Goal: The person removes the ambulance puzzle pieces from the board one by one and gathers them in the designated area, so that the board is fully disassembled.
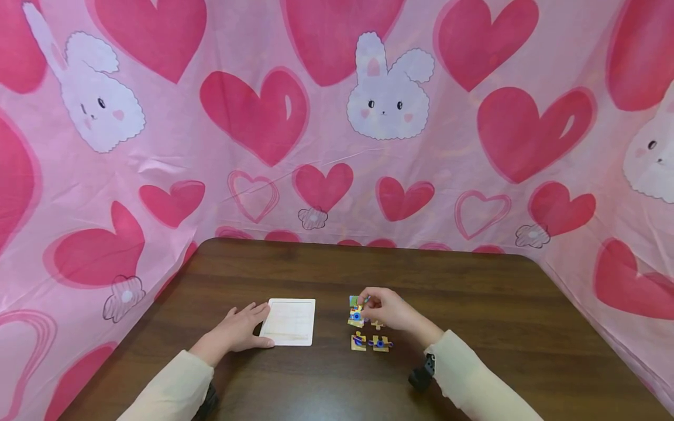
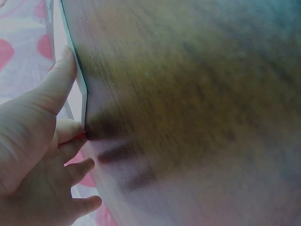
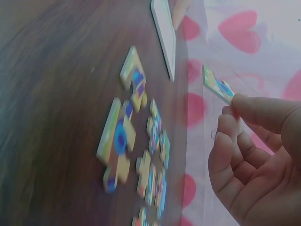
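My left hand (image 1: 239,329) lies spread at the left side of a flat white square puzzle tray (image 1: 288,321). Its thumb (image 2: 67,70) and index finger touch the tray's edge, while the other fingers stretch out loosely. Between thumb and index finger, my right hand (image 1: 387,308) pinches a jigsaw piece (image 3: 218,85) with a blue round shape printed on it, held above the table. Below it lie two nearer loose pieces, a left one (image 1: 358,341) and a right one (image 1: 380,344). Beyond these, further pieces (image 3: 155,127) are partly hidden by my right hand in the head view.
The dark brown wooden table (image 1: 463,292) carries the tray left of centre and the loose pieces just right of it. A pink cloth (image 1: 326,134) with hearts and rabbits hangs behind and along both sides. Dark wrist devices (image 1: 423,374) sit under the sleeves.
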The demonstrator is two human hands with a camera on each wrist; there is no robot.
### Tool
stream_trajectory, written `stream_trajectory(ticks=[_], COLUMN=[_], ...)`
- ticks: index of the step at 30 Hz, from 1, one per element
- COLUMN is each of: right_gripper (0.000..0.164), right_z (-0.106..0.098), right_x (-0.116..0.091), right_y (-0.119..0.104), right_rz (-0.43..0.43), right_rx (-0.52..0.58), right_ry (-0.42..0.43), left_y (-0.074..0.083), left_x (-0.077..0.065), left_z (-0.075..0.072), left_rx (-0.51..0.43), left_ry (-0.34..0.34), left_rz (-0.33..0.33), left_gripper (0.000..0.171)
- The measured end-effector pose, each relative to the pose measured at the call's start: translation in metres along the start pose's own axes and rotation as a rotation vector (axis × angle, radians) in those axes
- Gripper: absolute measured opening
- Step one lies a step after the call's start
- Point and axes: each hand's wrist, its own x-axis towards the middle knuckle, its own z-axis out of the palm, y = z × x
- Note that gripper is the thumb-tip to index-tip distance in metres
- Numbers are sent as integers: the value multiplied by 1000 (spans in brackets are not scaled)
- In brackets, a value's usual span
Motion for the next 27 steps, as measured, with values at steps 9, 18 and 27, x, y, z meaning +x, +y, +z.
stream_trajectory(ticks=[9,18,27], right_gripper=[13,12,11], right_z=[-21,-37,-44], right_x=[-22,-43,-59], right_y=[15,33,46], right_rz=[55,106,146], right_rx=[26,42,48], right_ry=[0,-34,-64], left_y=[-1,-1,0], left_x=[0,1,0], left_z=[0,0,-1], left_rx=[-5,3,10], left_ry=[1,-2,-4], left_rz=[7,9,10], left_gripper=[88,88,88])
